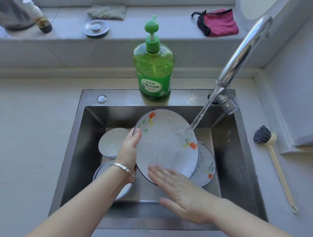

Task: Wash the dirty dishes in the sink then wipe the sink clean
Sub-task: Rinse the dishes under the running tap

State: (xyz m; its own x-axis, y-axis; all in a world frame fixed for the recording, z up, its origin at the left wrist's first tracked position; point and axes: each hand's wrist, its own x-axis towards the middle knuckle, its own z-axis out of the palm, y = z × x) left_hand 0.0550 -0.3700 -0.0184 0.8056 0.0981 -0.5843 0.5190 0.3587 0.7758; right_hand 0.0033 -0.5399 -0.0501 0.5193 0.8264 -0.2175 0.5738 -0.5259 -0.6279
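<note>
White floral ceramic plate [166, 146], tilted under running chrome tap [243, 50] to rinse; left grip [128, 148] clasps its rim, right grip [182, 194], fingers straight, presses its face.

Dishes in the sink [237, 170] totalled four. Two were flowered plates: the tilted plate [167, 143] in the middle and the flat plate [207, 166] to its right. Two were bowl-type pieces on the left: the far bowl [111, 142] and the near bowl [123, 191], which was partly hidden.

- One sink.
- One faucet [243, 52], far right, with one water stream [202, 114].
- One green soap bottle [153, 70] on the far rim.
- One round button [102, 98] was there too, further left.
- One brush [272, 152] lay right of the sink.
- The far sill held two cloths, a grey cloth [107, 11] and a pink cloth [220, 23].
- It also held one metal drain plug [96, 28], one small bottle [38, 16] and one large jar [10, 6].
- Two hands showed: left hand [129, 149] and right hand [180, 192].
- One bracelet [124, 169].
</note>
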